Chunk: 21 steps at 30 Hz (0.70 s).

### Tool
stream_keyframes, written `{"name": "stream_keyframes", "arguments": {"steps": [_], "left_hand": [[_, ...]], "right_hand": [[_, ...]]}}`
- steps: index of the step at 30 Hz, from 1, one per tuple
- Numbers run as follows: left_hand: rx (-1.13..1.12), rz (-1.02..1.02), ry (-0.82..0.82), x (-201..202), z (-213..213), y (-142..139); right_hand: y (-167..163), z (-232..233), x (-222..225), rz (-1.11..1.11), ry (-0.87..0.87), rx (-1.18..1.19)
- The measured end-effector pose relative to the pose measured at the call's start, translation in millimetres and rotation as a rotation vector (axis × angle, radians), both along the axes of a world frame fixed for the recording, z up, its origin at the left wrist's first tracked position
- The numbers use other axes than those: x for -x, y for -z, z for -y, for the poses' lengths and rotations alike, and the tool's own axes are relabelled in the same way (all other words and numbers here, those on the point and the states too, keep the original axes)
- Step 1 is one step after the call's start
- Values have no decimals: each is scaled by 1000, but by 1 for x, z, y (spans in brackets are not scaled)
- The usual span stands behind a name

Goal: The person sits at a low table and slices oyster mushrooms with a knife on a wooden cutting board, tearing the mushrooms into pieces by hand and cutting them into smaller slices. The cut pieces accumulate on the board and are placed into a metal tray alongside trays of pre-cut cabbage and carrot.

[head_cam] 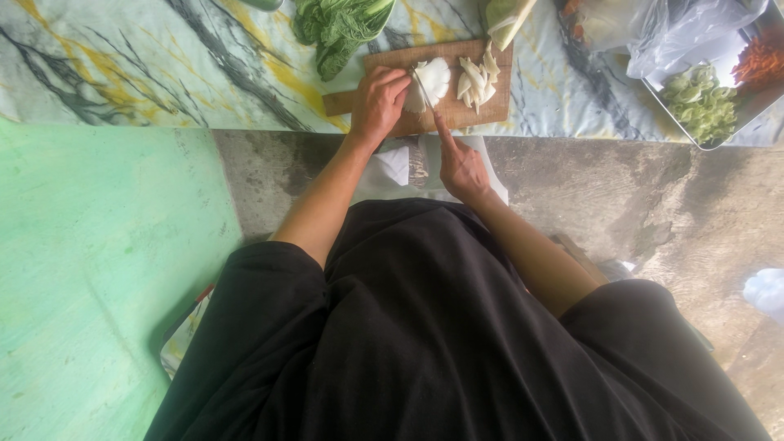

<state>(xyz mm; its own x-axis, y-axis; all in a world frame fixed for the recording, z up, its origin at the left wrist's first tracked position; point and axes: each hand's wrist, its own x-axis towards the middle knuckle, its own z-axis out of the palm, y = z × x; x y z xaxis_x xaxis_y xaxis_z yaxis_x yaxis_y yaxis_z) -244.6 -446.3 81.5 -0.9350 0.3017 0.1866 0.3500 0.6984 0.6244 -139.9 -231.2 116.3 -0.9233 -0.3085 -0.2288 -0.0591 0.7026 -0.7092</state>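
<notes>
Head view. One wooden cutting board, long axis running left to right, handle end under the left hand. Left hand closed down on a white cabbage stalk piece on the board. Right hand gripping one knife, blade pointing away from the body, just beside the left fingers. Cut white strips: one small pile, right of the blade. One metal tray, far right of the hands: sliced green stalks, shredded carrot. Leafy greens beyond the left hand. Counter: marbled covering.

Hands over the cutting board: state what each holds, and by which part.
Left hand presses the white vegetable stalk by its left end on the cutting board. Right hand grips the knife by its handle.
</notes>
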Motion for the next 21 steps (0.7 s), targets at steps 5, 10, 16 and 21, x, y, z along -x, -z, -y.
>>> {"name": "stream_keyframes", "arguments": {"steps": [5,10,16,21], "left_hand": [[39,26,3,0,-1,0],[95,74,-10,-1,-4,0],[82,61,4,5,-3,2],[57,86,2,8,-2,-3]], "right_hand": [[-2,1,5,14,-30,-57],[-4,2,9,-23,-31,-58],[-2,3,14,-39,-33,-65],[-3,2,16,7,-18,-66]]}}
